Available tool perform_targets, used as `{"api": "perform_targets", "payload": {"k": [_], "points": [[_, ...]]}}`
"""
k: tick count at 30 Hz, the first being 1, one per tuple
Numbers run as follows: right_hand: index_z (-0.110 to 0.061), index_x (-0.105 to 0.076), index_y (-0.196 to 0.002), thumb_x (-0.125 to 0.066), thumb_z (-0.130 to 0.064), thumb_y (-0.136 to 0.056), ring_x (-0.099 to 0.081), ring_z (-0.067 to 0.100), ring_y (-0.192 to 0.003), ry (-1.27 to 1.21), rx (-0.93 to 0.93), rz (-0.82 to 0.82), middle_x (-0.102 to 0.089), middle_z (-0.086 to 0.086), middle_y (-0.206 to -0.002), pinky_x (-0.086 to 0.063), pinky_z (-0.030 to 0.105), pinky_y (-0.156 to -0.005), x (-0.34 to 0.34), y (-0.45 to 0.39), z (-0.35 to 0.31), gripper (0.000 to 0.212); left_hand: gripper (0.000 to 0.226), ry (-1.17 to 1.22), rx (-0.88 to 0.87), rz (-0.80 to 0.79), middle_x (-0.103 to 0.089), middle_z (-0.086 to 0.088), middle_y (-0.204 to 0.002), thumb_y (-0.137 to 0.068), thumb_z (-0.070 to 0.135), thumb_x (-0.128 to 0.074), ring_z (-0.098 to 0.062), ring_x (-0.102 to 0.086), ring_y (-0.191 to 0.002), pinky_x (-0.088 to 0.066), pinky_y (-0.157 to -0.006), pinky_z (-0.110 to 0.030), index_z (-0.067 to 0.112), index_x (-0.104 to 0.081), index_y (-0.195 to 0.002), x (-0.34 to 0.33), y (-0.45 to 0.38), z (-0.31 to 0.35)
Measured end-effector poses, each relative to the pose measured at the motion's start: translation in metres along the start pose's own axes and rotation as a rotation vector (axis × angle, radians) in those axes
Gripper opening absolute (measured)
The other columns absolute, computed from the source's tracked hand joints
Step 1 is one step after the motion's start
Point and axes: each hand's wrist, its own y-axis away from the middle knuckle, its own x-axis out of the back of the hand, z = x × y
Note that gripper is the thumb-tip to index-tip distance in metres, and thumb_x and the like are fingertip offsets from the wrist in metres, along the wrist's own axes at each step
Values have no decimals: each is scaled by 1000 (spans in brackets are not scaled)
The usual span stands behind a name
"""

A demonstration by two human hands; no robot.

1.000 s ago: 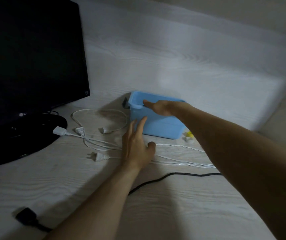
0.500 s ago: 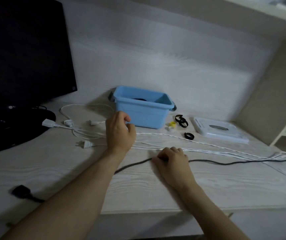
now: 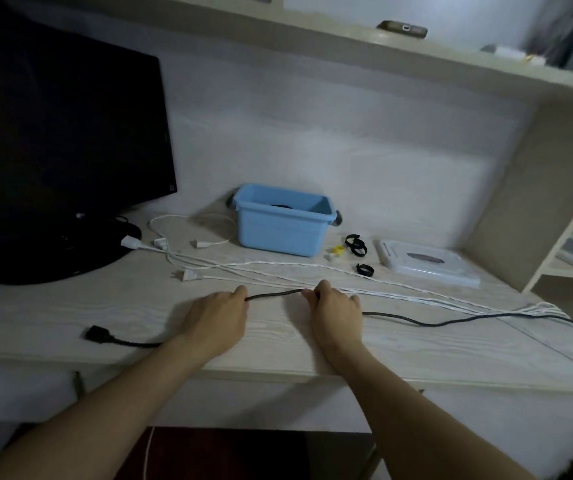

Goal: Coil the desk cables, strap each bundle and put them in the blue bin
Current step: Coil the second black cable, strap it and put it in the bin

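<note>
black rubbery power cable (image 3: 274, 294) is pinched by both hands at once, short span of it stretched between them just off the pale wood-grain worktop (image 3: 70, 306). left hand (image 3: 217, 318) has fingers curled round the cable, thumb side toward the right hand; right hand (image 3: 335, 311) also curled and pinching it, fingers (image 3: 316, 293) bunched tight, not spread. the cable's long axis runs left-right across the fingers, roughly parallel to the worktop front edge. to the left of the left fingers it drops back behind the wrist and ends in a black plug (image 3: 97, 333) lying near the front edge. to the right of the right fingers it trails far out along the worktop and off the right side, so the long free length is on the right-hand side and the short end on the left. judgement: coiling would feed from the right, left hand acting as anchor.

just beyond the fingers lie thin white cables (image 3: 382, 289) running the same left-right way, close to the right knuckles but apart from the black one; risk of snagging them. further beyond sits the light blue plastic bin (image 3: 283, 226), something dark inside, can't tell what. black strap loops (image 3: 356, 244) lie beyond and to the right of the right fingers, beside the bin.
</note>
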Motion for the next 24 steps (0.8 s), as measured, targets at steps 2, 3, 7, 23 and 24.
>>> {"api": "perform_targets", "payload": {"k": [2,3,7,23,24], "points": [[-16,-58,-103,-37,-52,-102,-63,30,-95,86,47,-15,-71,6,-98,-33,41,-89,4,3,4,41,27,-63,84,-1,-67,-11,-101,-105,34,-31,-33,-63,-91,-37,-64,-36,15,-50,-106,4,6,-6],[-16,-59,-104,-38,-52,-102,-62,30,-98,126,55,-30,-70,5,-100,-33,42,-90,9,5,10,42,32,-69,132,16,-67,-12,-102,-105,37,-30,-34,-63,-92,-39,-66,-36,14,-52,-105,7,7,-8],[-16,-62,-113,-30,-47,-105,-53,30,-114,264,-43,-101,-66,7,-114,-34,43,-94,34,15,53,45,55,13,305,0,-67,-17,-107,-103,49,-24,-36,-63,-98,-46,-77,-38,9,-61,-103,18,4,-5],[8,-62,-99,-32,-53,-101,-67,42,-84,-349,-834,13,-67,26,-98,-59,50,-80,150,20,199,68,25,819,382,28,-65,-14,-78,-98,17,-35,-30,-67,-60,-55,-56,-37,8,-58,-92,59,-29,90],[8,-62,-105,-36,-50,-101,-64,45,-96,-357,-801,72,-66,28,-108,-56,49,-85,153,18,202,64,24,844,388,21,-63,-12,-74,-98,16,-34,-27,-63,-52,-51,-49,-33,9,-56,-92,61,-30,96]]}}
